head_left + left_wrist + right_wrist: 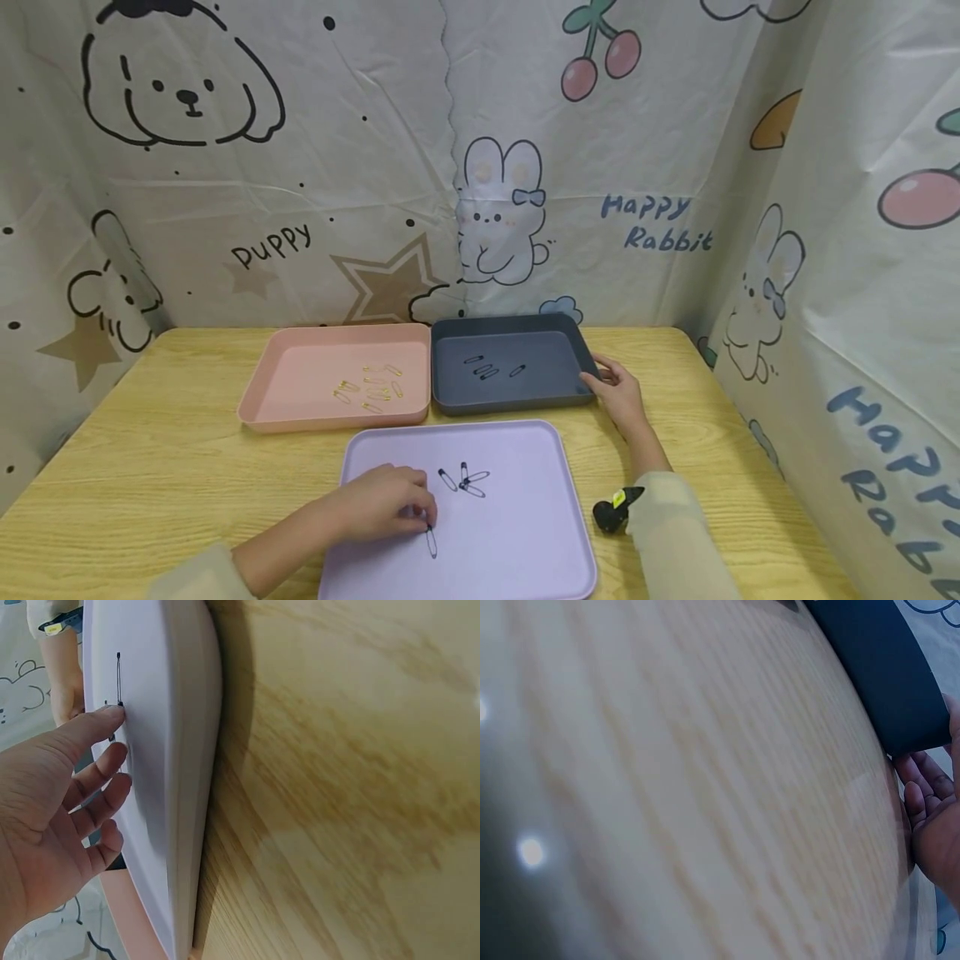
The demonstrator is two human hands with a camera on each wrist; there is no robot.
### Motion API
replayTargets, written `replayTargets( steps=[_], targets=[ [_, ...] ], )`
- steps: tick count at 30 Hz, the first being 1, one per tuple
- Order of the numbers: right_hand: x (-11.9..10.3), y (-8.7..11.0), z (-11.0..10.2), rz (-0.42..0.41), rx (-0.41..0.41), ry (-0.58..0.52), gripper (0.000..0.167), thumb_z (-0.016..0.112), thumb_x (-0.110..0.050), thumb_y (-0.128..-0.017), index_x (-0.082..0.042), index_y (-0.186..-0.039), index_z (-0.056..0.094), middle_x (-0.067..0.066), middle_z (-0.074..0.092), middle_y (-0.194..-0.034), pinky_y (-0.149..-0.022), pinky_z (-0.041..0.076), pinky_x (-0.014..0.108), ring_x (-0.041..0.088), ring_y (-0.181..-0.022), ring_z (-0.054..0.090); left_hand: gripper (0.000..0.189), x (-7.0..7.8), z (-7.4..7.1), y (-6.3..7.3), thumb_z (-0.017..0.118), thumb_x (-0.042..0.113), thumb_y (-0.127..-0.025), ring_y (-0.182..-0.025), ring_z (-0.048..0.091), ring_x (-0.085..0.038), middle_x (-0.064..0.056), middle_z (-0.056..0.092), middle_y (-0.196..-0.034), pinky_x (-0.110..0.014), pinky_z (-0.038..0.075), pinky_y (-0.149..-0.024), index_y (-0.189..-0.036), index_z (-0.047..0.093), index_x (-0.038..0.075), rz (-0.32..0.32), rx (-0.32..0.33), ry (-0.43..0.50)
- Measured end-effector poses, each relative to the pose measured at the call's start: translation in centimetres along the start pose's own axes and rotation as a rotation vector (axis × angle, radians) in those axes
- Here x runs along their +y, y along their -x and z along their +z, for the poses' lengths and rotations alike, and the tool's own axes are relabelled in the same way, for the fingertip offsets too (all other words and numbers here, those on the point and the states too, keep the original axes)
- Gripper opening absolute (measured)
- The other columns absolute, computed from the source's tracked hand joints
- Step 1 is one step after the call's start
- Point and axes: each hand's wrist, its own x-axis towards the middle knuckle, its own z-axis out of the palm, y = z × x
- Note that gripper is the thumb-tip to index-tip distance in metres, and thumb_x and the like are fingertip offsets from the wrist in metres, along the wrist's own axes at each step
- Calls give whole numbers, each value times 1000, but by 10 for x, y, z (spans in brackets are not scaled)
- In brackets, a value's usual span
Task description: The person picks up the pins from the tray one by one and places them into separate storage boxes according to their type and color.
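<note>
My left hand (390, 502) is low over the lavender tray (517, 542), thumb and fingertips pinching the dark head of a black safety pin (431, 543). In the left wrist view the thumb tip meets the end of that pin, with the other fingers loosely bent below. Several more black safety pins (472, 479) lie beyond the fingers on the same tray. At the dark blue-grey tray (517, 400), my right hand (619, 396) grips the right edge, thumb on the rim and fingers along the outer side. Several black safety pins (487, 372) are in that tray.
To the left of the dark tray, side by side with it, is a pink tray (292, 379) holding several gold safety pins (377, 392). All trays stand on a wood-grain table (187, 475). A printed cloth (360, 167) hangs behind and on both sides.
</note>
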Motion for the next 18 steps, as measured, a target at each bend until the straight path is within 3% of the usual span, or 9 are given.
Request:
replayTargets(
  steps=[8,11,18],
  targets=[
    [-1,1,0,8,-5,-10,57,67,-32,-86,-15,-137,49,17,50,-130,-75,43,10,21,-112,50,8,2,0,-3,68,23,-81,-66,39,5,18,46,-71,-17,36,-65,-76,62,25,-48,-43,39],
    [1,0,0,9,-1,-6,56,67,-32,-86,-15,-137,49,17,50,-129,-75,43,10,24,-114,49,10,2,1,-4,67,19,-80,-65,38,5,17,45,-70,-16,37,-64,-74,60,23,-64,-42,67],
    [3,-2,1,-3,15,0,55,68,-31,-85,-15,-135,51,16,52,-126,-74,43,10,16,-106,50,10,-2,0,-5,63,15,-79,-64,41,4,14,47,-71,-14,39,-61,-75,57,21,-123,-6,179]
  ],
)
